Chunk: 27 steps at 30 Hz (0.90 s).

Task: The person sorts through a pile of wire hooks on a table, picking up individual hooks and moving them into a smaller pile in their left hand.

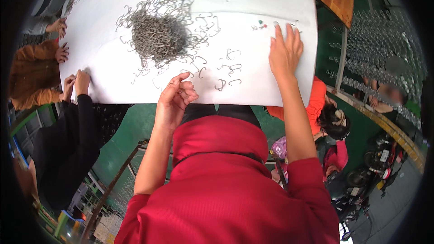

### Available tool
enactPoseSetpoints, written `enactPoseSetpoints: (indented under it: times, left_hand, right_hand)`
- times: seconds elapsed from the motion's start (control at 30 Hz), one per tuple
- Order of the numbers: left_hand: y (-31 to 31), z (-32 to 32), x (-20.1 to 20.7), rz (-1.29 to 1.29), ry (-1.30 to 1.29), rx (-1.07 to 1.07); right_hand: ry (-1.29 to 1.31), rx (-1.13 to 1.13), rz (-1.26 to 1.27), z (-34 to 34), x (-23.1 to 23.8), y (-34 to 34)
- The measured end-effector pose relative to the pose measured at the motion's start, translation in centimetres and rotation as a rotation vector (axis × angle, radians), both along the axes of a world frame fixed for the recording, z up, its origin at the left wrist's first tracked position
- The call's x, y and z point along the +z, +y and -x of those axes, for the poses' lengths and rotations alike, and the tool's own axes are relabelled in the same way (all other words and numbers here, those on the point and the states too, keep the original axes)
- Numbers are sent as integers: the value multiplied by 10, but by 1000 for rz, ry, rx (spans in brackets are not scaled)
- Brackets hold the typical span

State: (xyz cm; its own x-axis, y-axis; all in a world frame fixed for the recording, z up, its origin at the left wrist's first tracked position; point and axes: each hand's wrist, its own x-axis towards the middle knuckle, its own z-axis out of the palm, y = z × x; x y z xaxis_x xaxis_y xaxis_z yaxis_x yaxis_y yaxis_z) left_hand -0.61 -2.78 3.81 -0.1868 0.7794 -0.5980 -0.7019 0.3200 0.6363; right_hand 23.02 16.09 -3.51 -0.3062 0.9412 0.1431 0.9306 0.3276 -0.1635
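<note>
Hooks (pixel 220 86) lying loose by the near edge of the desk (pixel 113 77) could drop off if brushed back by the left hand (pixel 177 91), half-curled at that edge, its grip indeterminable. Right hand (pixel 285 53), open, palm-down near the right edge, grips nothing visible; sideways sliding could scatter adjacent beads (pixel 260 21). Tangling could drag the hook pile (pixel 158 36), nearer the left edge, apart.

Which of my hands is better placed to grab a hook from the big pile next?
Probably your left hand: it is nearer the big pile of wire hooks, just below it in the picture. Your right hand is over toward the right side of the table, near a small green piece.
</note>
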Motion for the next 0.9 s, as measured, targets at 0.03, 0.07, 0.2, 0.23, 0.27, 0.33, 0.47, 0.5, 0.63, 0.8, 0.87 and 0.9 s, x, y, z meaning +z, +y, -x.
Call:
enactPoseSetpoints:
  times: [0.03, 0.07, 0.2, 0.23, 0.27, 0.33, 0.47, 0.5, 0.63, 0.8, 0.87, 0.9]
  left_hand:
    - [-3, 2, 1, -1, -1, 16]
    - [-6, 3, 1, -2, -2, 31]
    - [-12, 11, -1, 16, -7, 62]
    - [-13, 12, -2, 20, -10, 66]
    - [-15, 14, -2, 12, -20, 71]
    - [-16, 15, -1, 33, -14, 100]
    - [-18, 14, -1, 90, 20, 79]
    - [-18, 13, 0, 89, 18, 68]
    - [-25, 8, 4, 82, 10, 42]
    - [-43, 8, 7, 88, 34, 3]
    - [-53, 8, 7, 83, 56, -11]
    - [-57, 9, 8, 80, 67, -18]
  right_hand:
    - [-18, 1, -1, -3, 0, -9]
    - [-36, 1, -2, -6, 1, -19]
    - [-119, -50, -21, -14, 0, -40]
    - [-114, -49, -25, -16, 0, -37]
    - [-109, -49, -29, -17, 2, -34]
    - [-12, 20, -148, -20, 8, -24]
    - [191, 90, -61, 4, 26, -12]
    - [239, 114, -57, 15, 28, -8]
    - [477, 172, 83, 65, 36, 3]
    - [581, 413, 476, 151, 68, 1]
    - [450, 630, 351, 186, 74, -10]
    - [371, 661, 294, 204, 74, -19]
